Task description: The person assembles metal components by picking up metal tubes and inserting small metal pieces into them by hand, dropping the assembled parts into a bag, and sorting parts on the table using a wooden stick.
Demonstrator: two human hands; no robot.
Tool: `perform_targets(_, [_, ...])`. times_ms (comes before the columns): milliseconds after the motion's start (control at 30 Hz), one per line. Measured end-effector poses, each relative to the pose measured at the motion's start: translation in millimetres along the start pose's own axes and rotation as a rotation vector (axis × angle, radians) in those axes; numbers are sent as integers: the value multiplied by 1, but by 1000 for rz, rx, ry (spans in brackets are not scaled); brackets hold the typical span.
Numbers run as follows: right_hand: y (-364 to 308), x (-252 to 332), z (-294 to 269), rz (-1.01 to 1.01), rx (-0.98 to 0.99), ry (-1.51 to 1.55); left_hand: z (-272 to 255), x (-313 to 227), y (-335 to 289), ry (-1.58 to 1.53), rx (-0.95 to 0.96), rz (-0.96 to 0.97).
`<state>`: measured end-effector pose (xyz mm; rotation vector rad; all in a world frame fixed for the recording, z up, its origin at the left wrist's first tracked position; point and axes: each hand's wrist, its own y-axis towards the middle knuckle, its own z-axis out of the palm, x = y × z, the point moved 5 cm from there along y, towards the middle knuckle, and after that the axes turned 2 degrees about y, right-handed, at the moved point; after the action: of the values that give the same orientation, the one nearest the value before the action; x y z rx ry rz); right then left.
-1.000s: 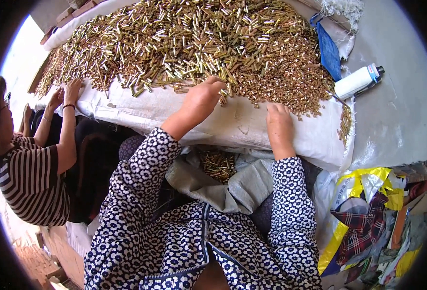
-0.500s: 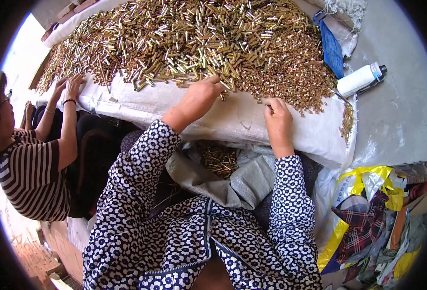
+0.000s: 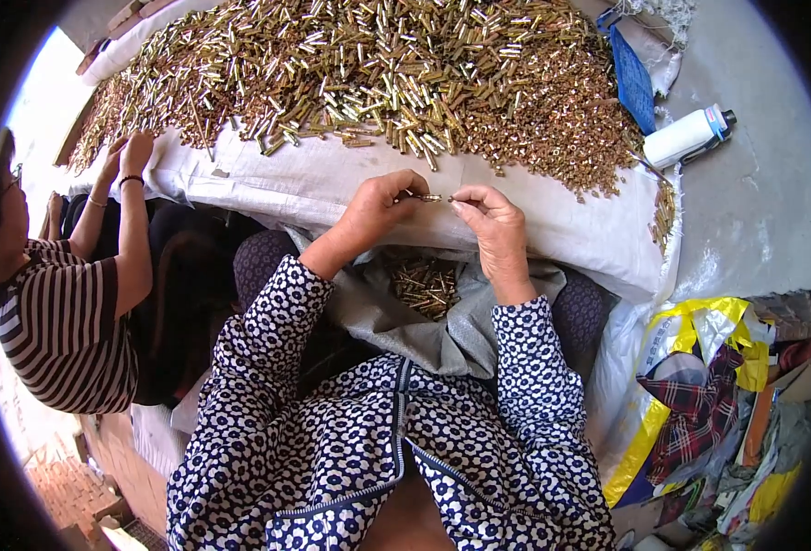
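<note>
My left hand (image 3: 385, 209) pinches a thin gold-coloured threaded metal piece (image 3: 432, 197), which looks like a bolt or sleeve and points to the right. Facing its tip, my right hand (image 3: 493, 222) has thumb and forefinger pressed together on a tiny piece, perhaps a nut, mostly hidden by the fingertips. Both hands are held above the near edge of the white-covered table (image 3: 332, 170). Beyond them spreads a heap of gold metal bolts or sleeves (image 3: 378, 83), with many small nuts (image 3: 552, 129) on its right side. Below, a grey sack (image 3: 369, 308) holds gold bolts (image 3: 426, 285).
At the left, a co-worker in a striped shirt (image 3: 66, 321) has both hands at the heap's edge. A white bottle (image 3: 685, 138) lies at the right beside a blue plastic piece (image 3: 632, 78). Bags and cloths (image 3: 699, 404) are piled at the lower right.
My left hand has drawn back from the heap with the gold piece. My right hand has moved left from beside the nuts, and the two hands now meet fingertip to fingertip.
</note>
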<state>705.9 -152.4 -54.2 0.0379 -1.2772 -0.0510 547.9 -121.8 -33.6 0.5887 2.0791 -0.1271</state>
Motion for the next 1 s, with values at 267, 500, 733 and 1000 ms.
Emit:
perform_targets(267, [-6, -6, 6, 1, 21, 38, 4, -4, -11, -376, 38, -145])
perform_targets(500, [-9, -2, 10, 20, 22, 92, 4, 5, -16, -457, 11, -185])
perform_targets(733, [-8, -5, 9, -20, 12, 38, 9, 8, -16, -693, -86, -127])
perform_targets(1000, [-2, -3, 7, -44, -2, -84, 11, 4, -9, -751, -119, -99])
